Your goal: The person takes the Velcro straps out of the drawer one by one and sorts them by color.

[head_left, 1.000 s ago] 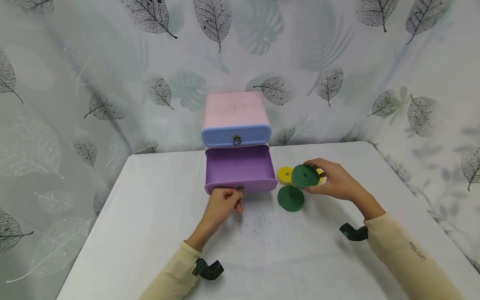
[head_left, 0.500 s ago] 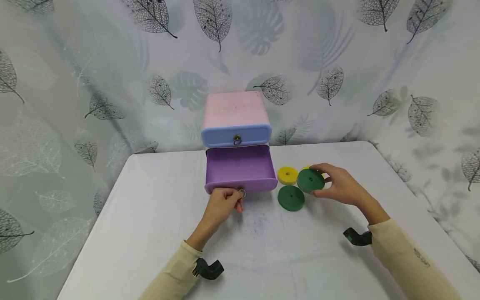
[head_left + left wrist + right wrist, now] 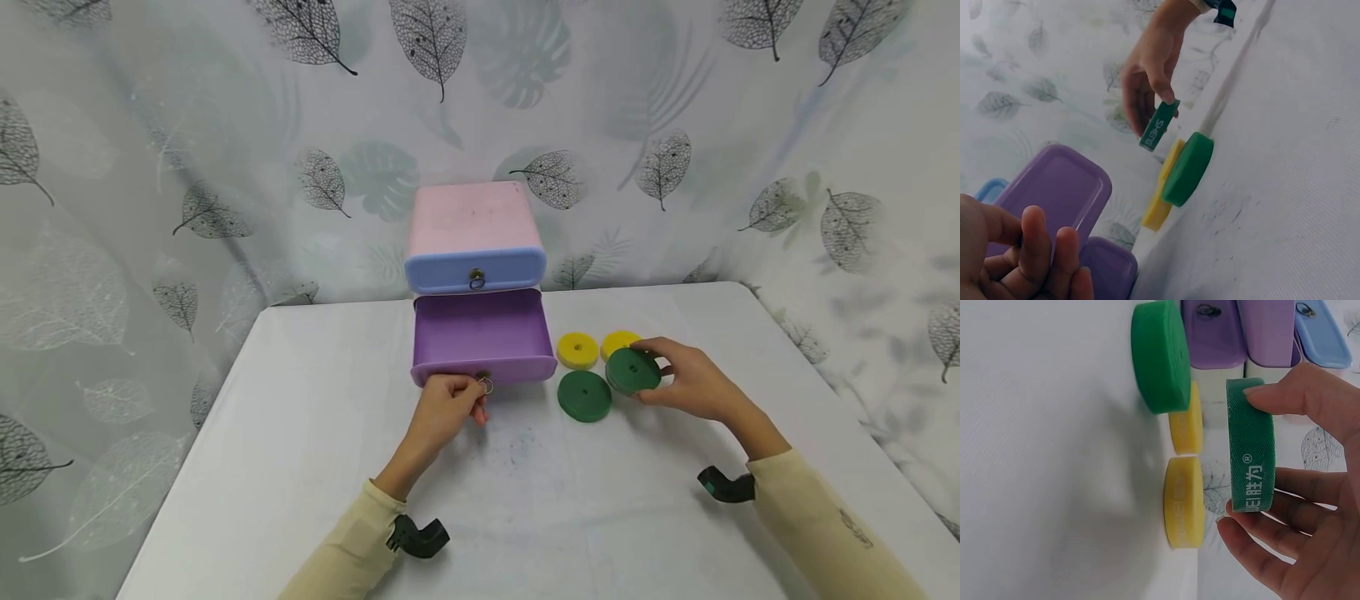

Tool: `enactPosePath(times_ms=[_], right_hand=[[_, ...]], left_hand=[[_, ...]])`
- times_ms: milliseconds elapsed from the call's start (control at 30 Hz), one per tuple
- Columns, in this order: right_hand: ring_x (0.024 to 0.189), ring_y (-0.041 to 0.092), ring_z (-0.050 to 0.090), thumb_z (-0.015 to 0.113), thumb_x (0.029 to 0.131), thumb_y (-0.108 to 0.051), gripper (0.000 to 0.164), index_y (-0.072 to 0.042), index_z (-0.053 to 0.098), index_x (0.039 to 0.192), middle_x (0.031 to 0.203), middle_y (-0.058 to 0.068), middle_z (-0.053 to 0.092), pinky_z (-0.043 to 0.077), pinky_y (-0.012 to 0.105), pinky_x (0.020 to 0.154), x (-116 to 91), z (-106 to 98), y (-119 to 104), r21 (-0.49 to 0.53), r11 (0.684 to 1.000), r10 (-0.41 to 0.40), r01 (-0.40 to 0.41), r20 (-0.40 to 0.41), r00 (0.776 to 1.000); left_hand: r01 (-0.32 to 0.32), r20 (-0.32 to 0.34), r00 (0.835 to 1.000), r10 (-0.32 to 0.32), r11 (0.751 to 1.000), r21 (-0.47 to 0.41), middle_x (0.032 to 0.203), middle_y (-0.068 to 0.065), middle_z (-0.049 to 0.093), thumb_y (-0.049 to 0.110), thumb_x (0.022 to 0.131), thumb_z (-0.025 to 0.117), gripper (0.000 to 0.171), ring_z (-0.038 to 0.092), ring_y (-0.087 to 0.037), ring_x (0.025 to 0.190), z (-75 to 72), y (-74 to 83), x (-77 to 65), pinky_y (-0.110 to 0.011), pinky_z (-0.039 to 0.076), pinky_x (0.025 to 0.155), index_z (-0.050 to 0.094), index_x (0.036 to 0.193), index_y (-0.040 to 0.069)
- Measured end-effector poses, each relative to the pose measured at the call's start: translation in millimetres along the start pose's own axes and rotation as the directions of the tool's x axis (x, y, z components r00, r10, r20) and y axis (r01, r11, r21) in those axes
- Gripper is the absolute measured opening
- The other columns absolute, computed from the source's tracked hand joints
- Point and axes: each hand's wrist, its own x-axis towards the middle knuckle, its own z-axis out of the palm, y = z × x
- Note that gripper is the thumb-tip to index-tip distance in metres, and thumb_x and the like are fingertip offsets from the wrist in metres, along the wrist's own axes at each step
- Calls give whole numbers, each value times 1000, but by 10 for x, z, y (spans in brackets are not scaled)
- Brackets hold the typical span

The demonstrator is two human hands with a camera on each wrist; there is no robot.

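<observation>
In the head view my right hand holds a roll of green woven tape by its edge, raised above the table. Its white lettering shows in the right wrist view, where the thumb lies on one end and the fingers on the other. My left hand pinches the ring pull on the front of the open purple drawer; the left wrist view shows its fingers curled in front of the drawers. A second green roll and two yellow rolls lie right of the drawer.
The small drawer cabinet has a pink top and a blue upper drawer, which is closed. Another purple drawer sits below the open one. Leaf-patterned cloth hangs behind the white table.
My right hand has moved right and toward me with the green roll, uncovering more of the yellow rolls. The left hand stays at the drawer's ring pull.
</observation>
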Motion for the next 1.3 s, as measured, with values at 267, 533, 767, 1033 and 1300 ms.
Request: enactPosePath(times_ms=[267,533,767,1033,1300], right_hand=[[116,42,59,91,81,-13,73,8,54,140,138,26,58,54,56,91,-52,20,63,-17,1000,19,-19,8,1000],[117,41,59,91,80,-14,73,9,54,138,136,26,59,54,54,90,-99,69,94,-31,999,38,-37,27,999],[117,41,58,91,80,-14,73,8,55,139,135,25,60,54,54,90,-130,107,129,-19,998,57,-56,37,998],[117,41,59,90,80,-15,73,8,54,139,134,25,60,54,54,91,-163,154,171,-27,997,77,-76,46,996],[118,41,59,90,80,-17,74,7,54,140,134,24,60,54,54,92,-190,182,202,-14,996,93,-93,57,994]], left_hand=[[-13,2,1000,13,1000,3,63,-10,65,11,101,64,27,66,-21,59,-1,3,-8,-32,55,70,71,79,-3],[-18,-8,1000,18,1000,16,62,-10,65,11,101,63,27,65,-20,58,2,-14,-1,-41,56,72,71,79,-3],[-21,12,1000,21,1000,1,63,-10,65,11,101,64,27,66,-21,59,-13,2,-13,-33,55,70,71,79,-4],[-19,18,1000,19,1000,-3,63,-11,65,10,101,63,27,66,-22,60,-13,-2,-9,-33,55,70,70,79,-4],[-11,25,1000,12,1000,-13,61,-9,63,11,101,64,27,68,-24,62,-13,-4,-11,-34,56,71,70,78,-3]])
